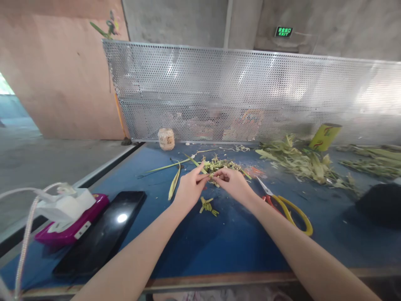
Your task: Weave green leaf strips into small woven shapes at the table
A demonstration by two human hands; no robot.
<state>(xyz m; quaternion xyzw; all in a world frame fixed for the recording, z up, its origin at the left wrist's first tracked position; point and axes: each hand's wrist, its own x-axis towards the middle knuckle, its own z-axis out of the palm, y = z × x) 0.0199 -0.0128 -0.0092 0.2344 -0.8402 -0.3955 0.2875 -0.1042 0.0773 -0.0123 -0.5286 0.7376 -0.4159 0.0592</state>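
hands: left hand [189,189] and right hand [234,184] both pinch the green leaf strips [214,170] with fingertips, probably for fine control | place: middle of desk [238,246] | scissors [283,203]: near right, within reach

Two hands, left hand [189,187] and right hand [233,184], are pinching a woven leaf strip [213,174] beside yellow-handled scissors [286,205] on a blue counter [225,242].

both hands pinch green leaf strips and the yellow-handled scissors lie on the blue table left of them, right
No: the head view shows the yellow-handled metal scissors right of the right hand, on the blue table. It and the left hand pinch green leaf strips.
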